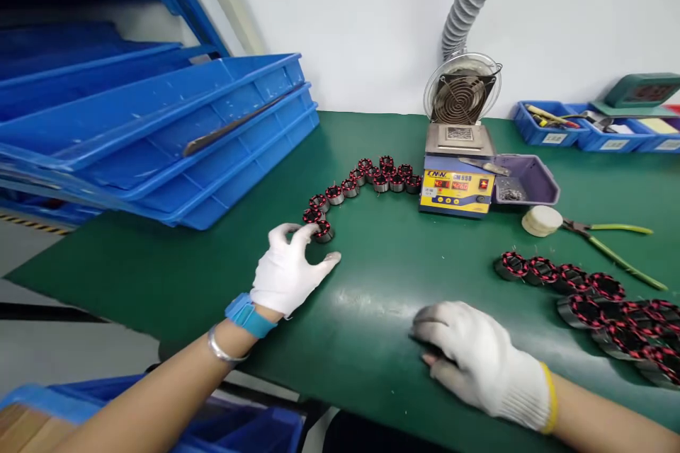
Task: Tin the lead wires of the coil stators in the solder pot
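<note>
My left hand [290, 269], in a white glove, reaches to the near end of a curved row of wound motor stators. Its fingertips touch the nearest stator [323, 232], a short metal ring with red windings, while the thumb is spread apart from it. More stators [350, 187] run from there toward the soldering pot [457, 184] with a red digital display. My right hand [472, 354], gloved in white with a yellow cuff, rests low over the green table, fingers curled inward. Whatever it may hold is hidden under the fingers.
Stacked blue trays [249, 134] stand at the left. Behind the pot is a fan [457, 99] with a grey hose. To the right are a purple tray [547, 180], a round white pad [540, 221], green-handled pliers [610, 244], another group of stators [584, 311] and small blue bins [552, 134].
</note>
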`<action>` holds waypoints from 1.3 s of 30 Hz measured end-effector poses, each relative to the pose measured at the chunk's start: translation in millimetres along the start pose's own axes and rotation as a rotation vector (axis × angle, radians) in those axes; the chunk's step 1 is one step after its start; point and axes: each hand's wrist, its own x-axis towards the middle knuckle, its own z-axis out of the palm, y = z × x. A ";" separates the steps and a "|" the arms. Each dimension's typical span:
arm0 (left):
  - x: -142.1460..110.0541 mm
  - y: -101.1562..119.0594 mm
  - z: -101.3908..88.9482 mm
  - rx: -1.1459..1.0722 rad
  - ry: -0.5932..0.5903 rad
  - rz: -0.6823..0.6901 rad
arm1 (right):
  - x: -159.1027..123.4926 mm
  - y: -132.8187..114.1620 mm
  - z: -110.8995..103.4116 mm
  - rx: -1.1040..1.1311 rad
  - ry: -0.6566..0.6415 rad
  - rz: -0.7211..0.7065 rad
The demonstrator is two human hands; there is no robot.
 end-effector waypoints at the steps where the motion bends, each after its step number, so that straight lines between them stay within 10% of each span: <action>1: 0.6 -1.5 2.3 -0.018 -0.038 0.016 | 13.0 -0.5 8.5 0.043 -0.019 -0.013; 12: 15.6 41.0 23.2 -0.230 -0.157 -0.066 | 55.3 22.3 -1.1 0.236 0.139 0.468; 21: 14.4 119.5 38.7 -0.574 -0.150 0.463 | 66.2 57.5 -1.0 0.800 0.339 0.619; 25: 9.6 137.4 43.4 -0.667 -0.063 0.472 | 69.4 59.7 -3.0 0.894 0.454 0.615; 35: 13.4 125.8 54.9 -0.982 -0.343 0.317 | 68.3 41.7 -10.5 0.229 0.567 0.583; 39: 20.1 125.8 39.7 -1.086 -0.712 0.205 | 64.1 46.3 -12.9 0.326 0.604 0.611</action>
